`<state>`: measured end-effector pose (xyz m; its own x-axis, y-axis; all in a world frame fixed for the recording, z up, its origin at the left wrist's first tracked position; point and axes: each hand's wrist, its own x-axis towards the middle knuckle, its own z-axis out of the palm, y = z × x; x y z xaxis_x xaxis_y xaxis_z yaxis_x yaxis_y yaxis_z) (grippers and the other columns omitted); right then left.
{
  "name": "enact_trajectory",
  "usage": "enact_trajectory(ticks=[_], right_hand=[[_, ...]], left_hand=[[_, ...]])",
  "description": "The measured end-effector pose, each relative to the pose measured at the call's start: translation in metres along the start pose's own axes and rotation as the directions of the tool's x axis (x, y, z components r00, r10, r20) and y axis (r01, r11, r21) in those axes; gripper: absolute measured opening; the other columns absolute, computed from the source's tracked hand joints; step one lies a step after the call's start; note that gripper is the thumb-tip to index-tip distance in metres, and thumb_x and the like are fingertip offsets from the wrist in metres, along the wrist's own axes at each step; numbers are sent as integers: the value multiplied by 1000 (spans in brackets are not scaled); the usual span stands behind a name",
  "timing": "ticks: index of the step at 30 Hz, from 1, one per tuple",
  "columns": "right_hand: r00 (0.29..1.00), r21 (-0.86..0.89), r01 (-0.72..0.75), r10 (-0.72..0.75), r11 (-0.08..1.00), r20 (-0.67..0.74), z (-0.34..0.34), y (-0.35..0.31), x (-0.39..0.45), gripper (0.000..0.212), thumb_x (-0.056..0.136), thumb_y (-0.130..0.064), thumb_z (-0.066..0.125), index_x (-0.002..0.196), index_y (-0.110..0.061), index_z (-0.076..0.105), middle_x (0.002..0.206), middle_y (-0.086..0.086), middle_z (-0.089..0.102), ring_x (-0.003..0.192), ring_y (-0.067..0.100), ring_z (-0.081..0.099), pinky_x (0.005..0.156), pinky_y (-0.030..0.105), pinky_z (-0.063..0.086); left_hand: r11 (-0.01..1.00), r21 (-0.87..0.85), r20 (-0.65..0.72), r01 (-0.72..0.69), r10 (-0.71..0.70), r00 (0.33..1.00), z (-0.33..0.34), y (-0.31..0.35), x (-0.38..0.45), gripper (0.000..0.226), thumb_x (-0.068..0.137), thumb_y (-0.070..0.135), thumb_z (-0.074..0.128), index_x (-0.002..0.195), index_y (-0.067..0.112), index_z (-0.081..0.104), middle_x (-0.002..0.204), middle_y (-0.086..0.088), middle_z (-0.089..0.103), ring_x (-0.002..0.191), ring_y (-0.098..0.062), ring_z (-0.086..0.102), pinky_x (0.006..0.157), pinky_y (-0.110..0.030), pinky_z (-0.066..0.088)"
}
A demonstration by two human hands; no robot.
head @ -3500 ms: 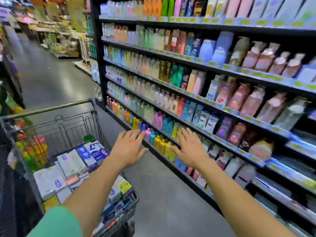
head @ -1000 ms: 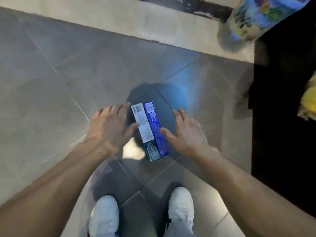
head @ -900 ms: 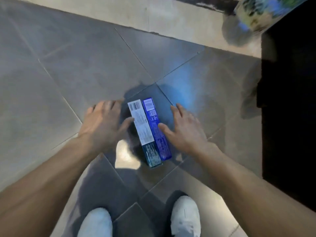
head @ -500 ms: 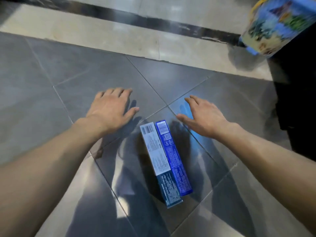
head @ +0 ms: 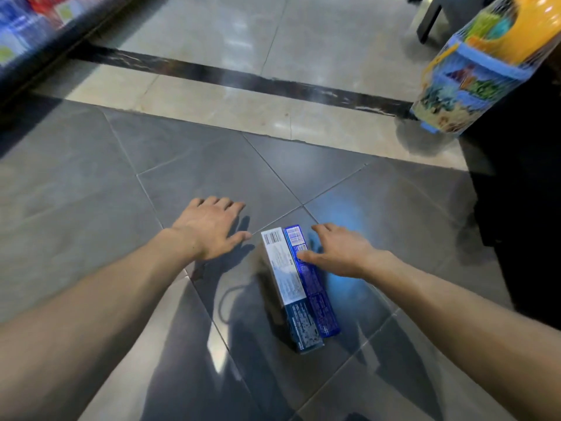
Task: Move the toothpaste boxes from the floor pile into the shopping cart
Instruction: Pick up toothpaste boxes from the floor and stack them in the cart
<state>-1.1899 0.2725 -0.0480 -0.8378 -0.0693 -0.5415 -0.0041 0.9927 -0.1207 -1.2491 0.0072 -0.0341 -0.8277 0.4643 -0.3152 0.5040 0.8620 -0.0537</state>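
Down on the dark grey floor tiles [head: 91, 214]: two toothpaste boxes, side by side and touching, long sides together. On the left, a white toothpaste box [head: 285, 275] with a barcode at the far end and a dark blue near end. On the right, a blue toothpaste box [head: 315, 296], also with a barcode at the far end.

Left hand [head: 212, 229] to the left of the boxes, palm down, fingers out straight and a little spread, holding nothing. Thumb tip near the white box, not on it. Hard to tell if the hand is on the floor or just over it.

Right hand [head: 340, 253] on the right side of the boxes, fingers loose and open, gripping nothing. Thumb over the top of the blue box, maybe touching, too hard to tell.

Both bare arms in from the near edge.

Far off, paler floor tiles with a dark stripe [head: 243, 79] across. Far right, a colourful netted toy pack [head: 473, 74] beside a black stand [head: 522, 208]. Far left corner, a blurry shelf of goods [head: 27, 28].
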Motion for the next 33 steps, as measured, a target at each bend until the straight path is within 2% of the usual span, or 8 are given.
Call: enact_trajectory(ticks=[4, 8, 12, 18, 24, 29, 31, 33], right_hand=[[996, -27, -34, 36, 999, 83, 23, -1, -9, 88, 86, -79, 46, 150, -19, 34, 153, 7, 43, 136, 28, 46, 111, 47, 39], [989, 41, -97, 92, 994, 114, 27, -1, -12, 87, 84, -81, 45, 149, -23, 36, 149, 9, 45, 133, 30, 48, 107, 47, 41], [973, 93, -182, 165, 979, 161, 34, 6, -13, 92, 74, -90, 48, 142, -28, 41, 145, 7, 47, 131, 29, 49, 107, 49, 42], [980, 67, -181, 174, 981, 100, 24, 12, -6, 96, 69, -89, 56, 143, -29, 40, 144, 6, 47, 130, 29, 49, 104, 49, 44], [966, 148, -258, 256, 955, 34, 29, 7, -11, 70, 83, -62, 57, 135, -18, 45, 130, 9, 57, 115, 30, 58, 92, 41, 47], [926, 315, -377, 350, 871, 139, 37, 7, -14, 62, 89, -43, 62, 134, -9, 37, 128, 15, 57, 110, 34, 61, 89, 45, 56], [933, 403, -360, 317, 842, 171, 33, 11, -16, 44, 91, -35, 64, 122, -11, 44, 122, 14, 59, 107, 33, 63, 84, 44, 59], [945, 605, -326, 256, 726, 201, 28, 19, -19, 18, 94, -24, 64, 100, -16, 49, 108, 9, 63, 99, 28, 66, 85, 45, 59]], left_hand=[[996, 81, -18, -26, 28, 999, -8, -7, 1, 76, 96, 69, 32, 156, 24, 26, 154, -3, 42, 139, -27, 42, 112, -41, 32], [999, 36, -26, 3, -2, 1000, -12, -2, 0, 74, 97, 68, 33, 156, 24, 26, 153, -4, 43, 138, -28, 42, 111, -43, 33], [995, 85, 17, -48, 46, 999, 2, 7, -6, 75, 95, 70, 34, 155, 25, 27, 152, -2, 43, 137, -26, 42, 109, -41, 35], [992, 117, 16, -56, 54, 998, 5, 2, -4, 74, 95, 69, 34, 154, 26, 28, 152, -1, 43, 137, -26, 43, 109, -41, 35], [992, 108, 11, -67, 66, 998, 10, 5, -6, 74, 95, 70, 34, 155, 26, 27, 153, 0, 42, 137, -25, 43, 108, -40, 36], [989, 112, 7, -95, 95, 995, 9, 15, -4, 74, 96, 69, 35, 155, 25, 26, 152, -1, 43, 136, -26, 44, 107, -41, 36], [998, 35, 17, -61, 61, 998, 8, 25, -3, 74, 96, 69, 36, 154, 24, 28, 150, -3, 45, 134, -28, 46, 106, -42, 39], [984, -169, 44, 52, -46, 998, 11, 41, -3, 72, 96, 68, 39, 150, 22, 33, 145, -7, 49, 130, -32, 49, 103, -44, 43]])
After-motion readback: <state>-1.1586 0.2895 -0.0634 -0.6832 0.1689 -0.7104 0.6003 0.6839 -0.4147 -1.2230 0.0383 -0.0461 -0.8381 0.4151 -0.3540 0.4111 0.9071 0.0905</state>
